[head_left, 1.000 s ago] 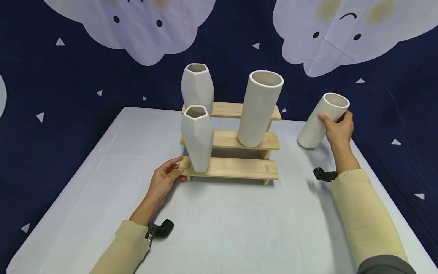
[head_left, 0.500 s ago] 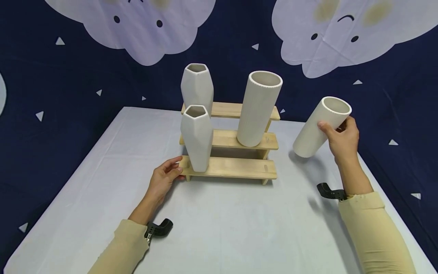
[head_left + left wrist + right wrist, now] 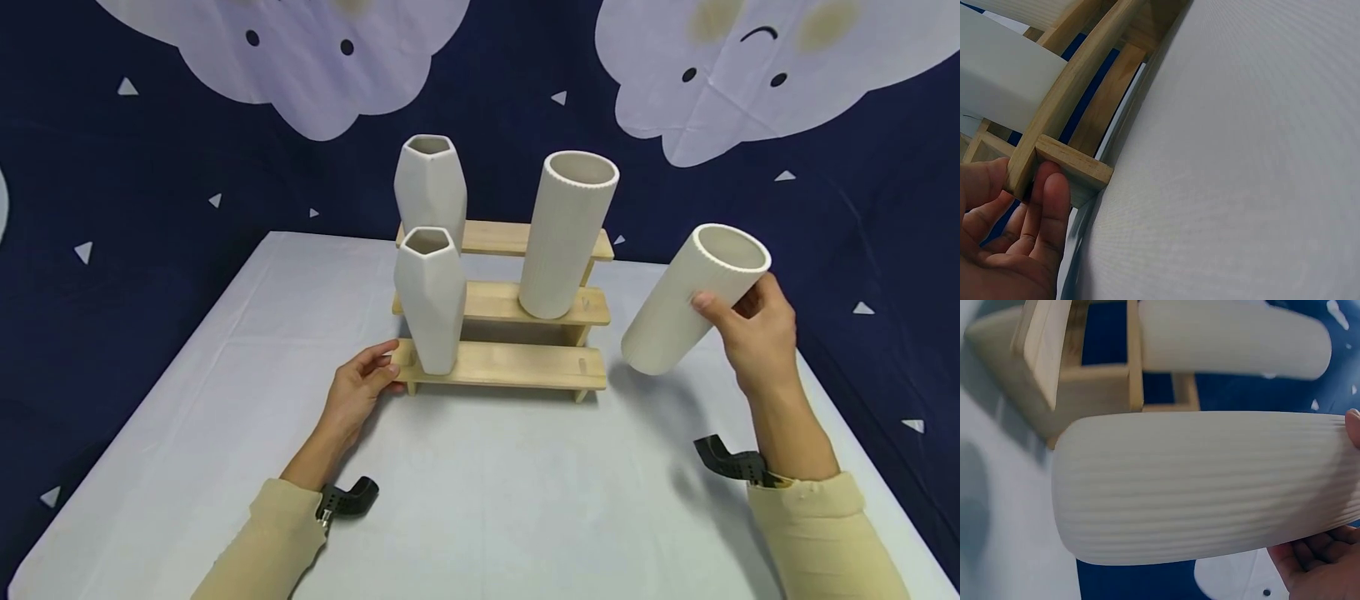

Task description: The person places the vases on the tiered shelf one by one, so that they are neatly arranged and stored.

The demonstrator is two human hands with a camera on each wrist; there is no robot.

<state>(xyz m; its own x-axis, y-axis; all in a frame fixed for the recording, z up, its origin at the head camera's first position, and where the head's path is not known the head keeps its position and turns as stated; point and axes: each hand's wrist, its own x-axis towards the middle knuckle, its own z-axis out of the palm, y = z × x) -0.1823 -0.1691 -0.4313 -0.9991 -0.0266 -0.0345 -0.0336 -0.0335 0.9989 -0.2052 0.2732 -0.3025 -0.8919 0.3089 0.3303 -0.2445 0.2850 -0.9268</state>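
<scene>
My right hand (image 3: 761, 337) grips a white ribbed cylindrical vase (image 3: 693, 300) near its top, tilted and held above the table to the right of a wooden three-step stand (image 3: 525, 364). In the right wrist view the vase (image 3: 1204, 487) spans the picture, its ribs plain. My left hand (image 3: 358, 392) pinches the left end of the stand's lowest step, thumb on top and fingers beneath, as the left wrist view shows on the step's end (image 3: 1025, 159). A faceted white vase (image 3: 431, 300) stands on that step's left. Another cylindrical vase (image 3: 566, 237) stands on the middle step's right.
A second faceted vase (image 3: 431, 183) stands at the left of the top step, its base hidden by the front one. A white cloth covers the table (image 3: 495, 492). Behind hangs a dark blue backdrop (image 3: 517, 75) with clouds and triangles.
My right hand has lifted the cylindrical vase off the table and drawn it nearer and slightly left, closer to the stand. My left hand has stayed on the stand.
</scene>
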